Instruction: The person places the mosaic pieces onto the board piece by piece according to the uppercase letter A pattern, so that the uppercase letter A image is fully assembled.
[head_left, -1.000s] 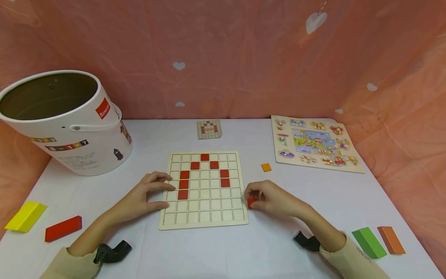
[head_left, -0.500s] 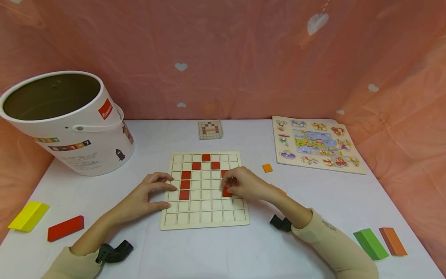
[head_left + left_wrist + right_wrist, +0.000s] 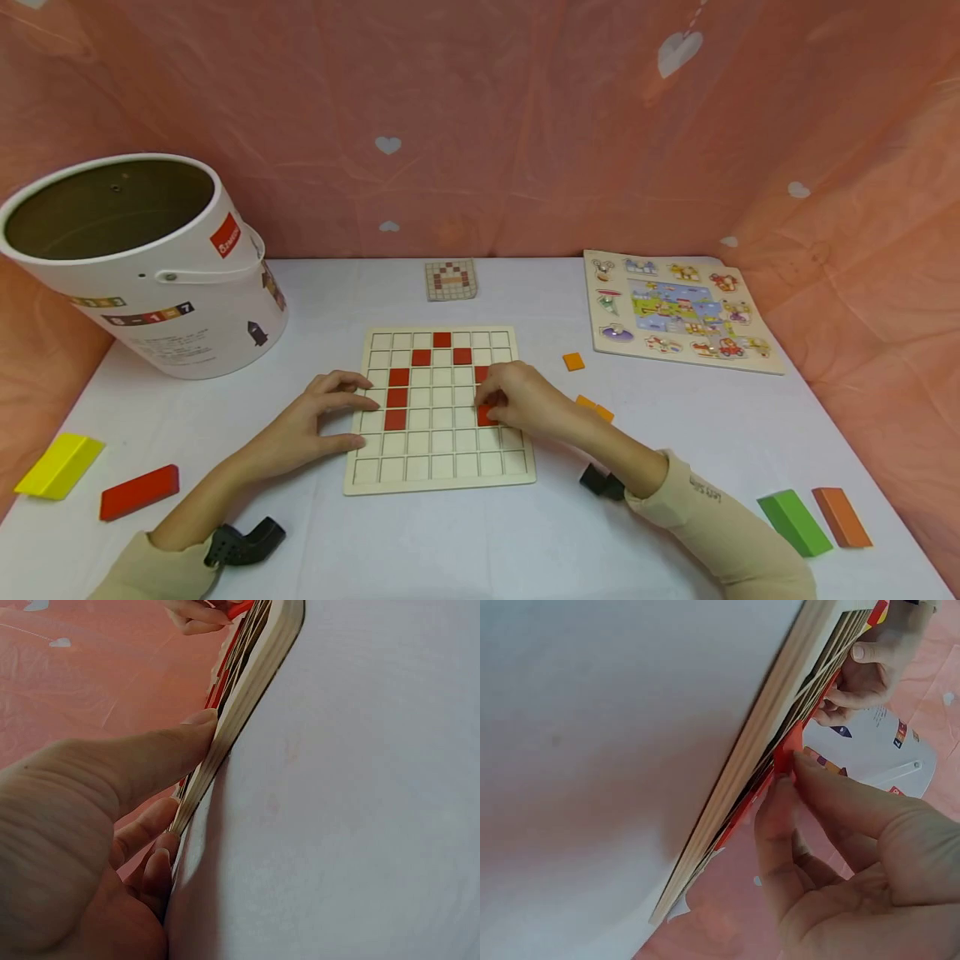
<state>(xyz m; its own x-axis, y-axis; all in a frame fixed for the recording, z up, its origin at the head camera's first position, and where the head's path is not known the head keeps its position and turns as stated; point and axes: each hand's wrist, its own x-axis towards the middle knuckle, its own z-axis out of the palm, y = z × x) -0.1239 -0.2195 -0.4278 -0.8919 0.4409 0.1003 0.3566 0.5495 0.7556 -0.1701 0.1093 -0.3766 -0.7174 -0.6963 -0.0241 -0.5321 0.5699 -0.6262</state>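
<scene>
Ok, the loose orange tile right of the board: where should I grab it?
Pinch the orange tile by two opposite side edges, coming straight down from above. It lies flat on the table, thin and square, with bare cloth all round it, so the edges are the only purchase. The right hand is nearer.

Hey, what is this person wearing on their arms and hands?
Both hands, left hand and right hand, are bare. Each arm has a cream long sleeve pushed back from the wrist, the right one with small dark lettering. A black wrist mount sits at each wrist.
</scene>
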